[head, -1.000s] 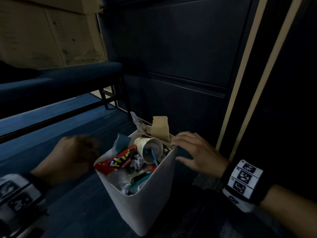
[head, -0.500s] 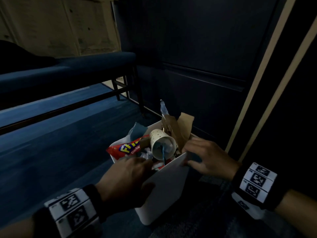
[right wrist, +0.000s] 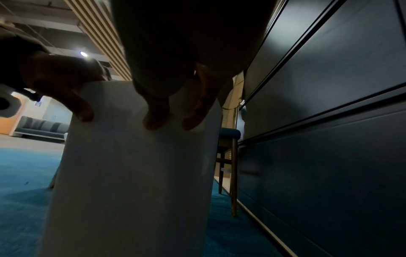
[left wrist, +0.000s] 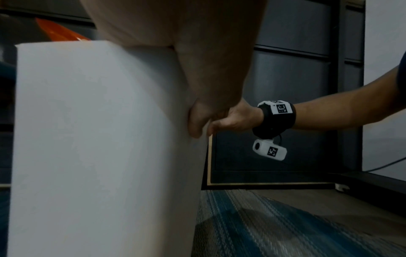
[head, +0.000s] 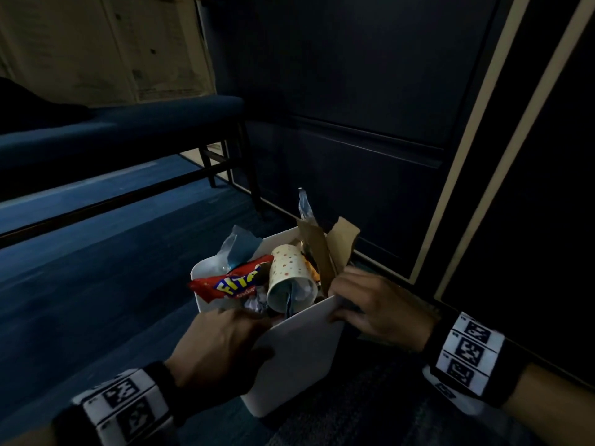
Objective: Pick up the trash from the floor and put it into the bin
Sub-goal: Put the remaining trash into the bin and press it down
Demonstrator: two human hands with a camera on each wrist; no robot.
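Observation:
A white bin [head: 299, 349] stands on the blue carpet, heaped with trash: a red snack wrapper [head: 231, 284], a dotted paper cup [head: 289, 275], torn brown cardboard [head: 325, 249] and crumpled bluish plastic [head: 240, 247]. My left hand [head: 257, 336] grips the bin's near left rim, fingers inside and thumb on the outer wall. My right hand [head: 341, 300] grips the right rim. In the left wrist view the bin wall [left wrist: 98, 139] fills the left half, with my right hand [left wrist: 226, 118] at its far edge. The right wrist view shows my fingers [right wrist: 156, 118] curled down the bin wall [right wrist: 136, 165].
A blue padded bench [head: 128, 127] on dark legs stands at the back left. A dark panelled wall [head: 354, 123] with pale vertical strips [head: 450, 175] runs close behind and to the right of the bin. Blue carpet [head: 96, 284] spreads out to the left.
My left hand swung in from the left and took hold of the bin's near rim. My right hand closed on the right rim. The view has drawn closer.

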